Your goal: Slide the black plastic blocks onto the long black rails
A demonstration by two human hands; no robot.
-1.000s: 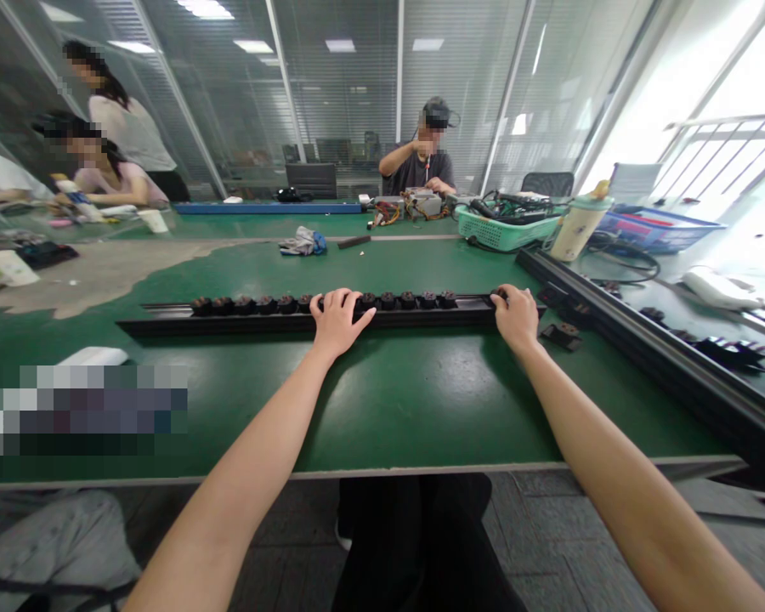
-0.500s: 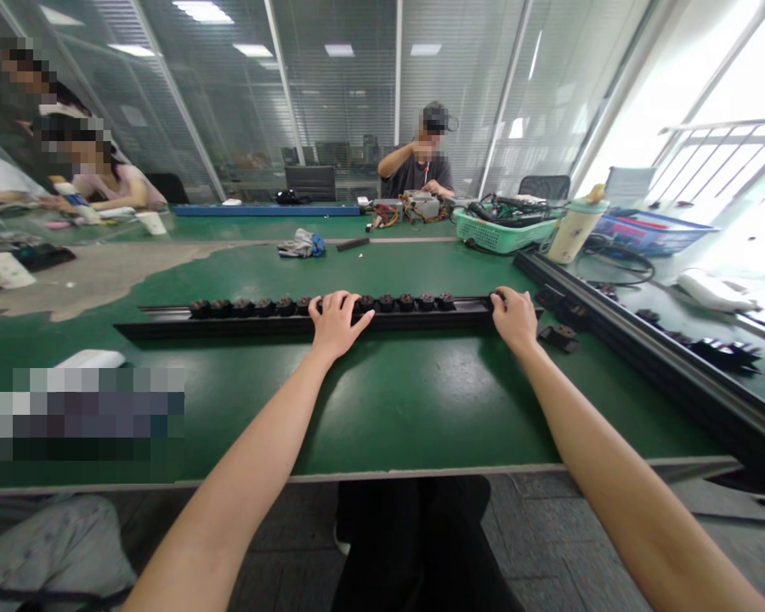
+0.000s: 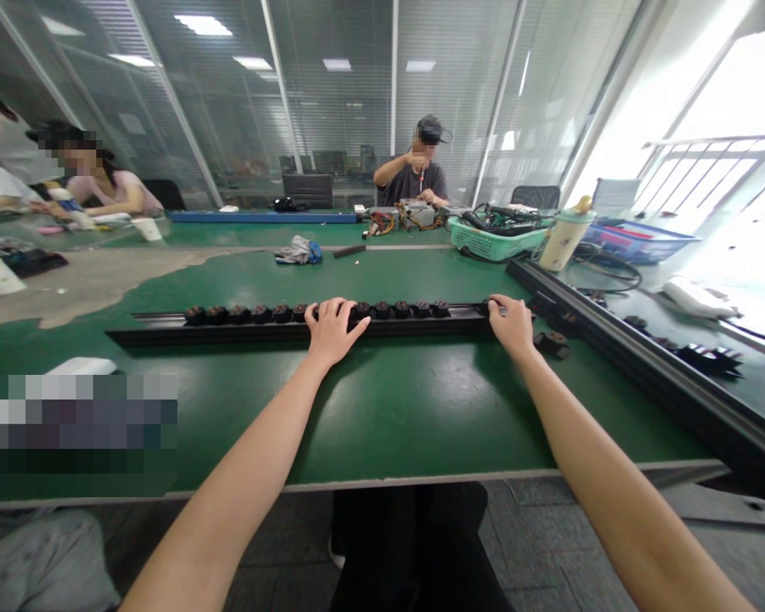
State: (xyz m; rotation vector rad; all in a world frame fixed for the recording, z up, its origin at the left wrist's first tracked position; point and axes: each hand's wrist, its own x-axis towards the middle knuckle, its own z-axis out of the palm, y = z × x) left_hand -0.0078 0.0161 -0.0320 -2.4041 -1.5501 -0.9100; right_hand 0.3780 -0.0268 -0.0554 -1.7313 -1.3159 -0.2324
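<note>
A long black rail (image 3: 242,338) lies across the green table in front of me, with a row of small round black modules (image 3: 282,313) seated along its top. My left hand (image 3: 331,333) is over the middle of the row, its thumb on the near side and its fingers reaching over the top, gripping the rail. Some modules are hidden under it. Toward the rail's right end, my right hand (image 3: 511,327) pinches a small black module (image 3: 486,307), mostly covered by the fingers. A bare stretch of track separates it from the row.
A second long black rail (image 3: 637,365) runs diagonally on the right, with a loose black module (image 3: 552,343) close by. Farther back are a green basket (image 3: 501,244), a yellow bottle (image 3: 564,242) and a crumpled cloth (image 3: 298,251). Co-workers sit across the table and at left.
The camera view has shifted slightly. Both hands keep nearly the same places on the rail. At the far left, a standing person has moved partly out of view.
</note>
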